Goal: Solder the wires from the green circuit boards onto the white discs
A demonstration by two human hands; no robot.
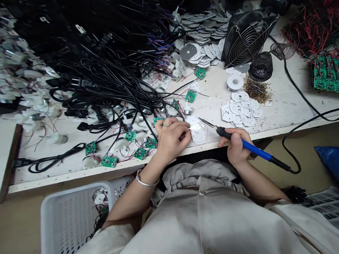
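Note:
My right hand [237, 146] grips a soldering iron [256, 150] by its blue and black handle. The iron's metal tip points left, over the edge of a white round circuit board [199, 132] near the bench's front edge. My left hand [173, 138] is closed beside that board, its fingers curled and pinched; what they hold is hidden. Small green circuit boards [141, 153] with thin coloured wires lie to the left of my left hand. A white motor-like part [188, 108] with a green board stands just beyond it.
Black power cables [117, 78] heap at the left and back. A fan [248, 40], a solder spool [234, 83], a dark tip-cleaning holder [261, 66] and a stack of white boards [241, 110] sit on the right. A plastic basket [76, 190] stands below the bench.

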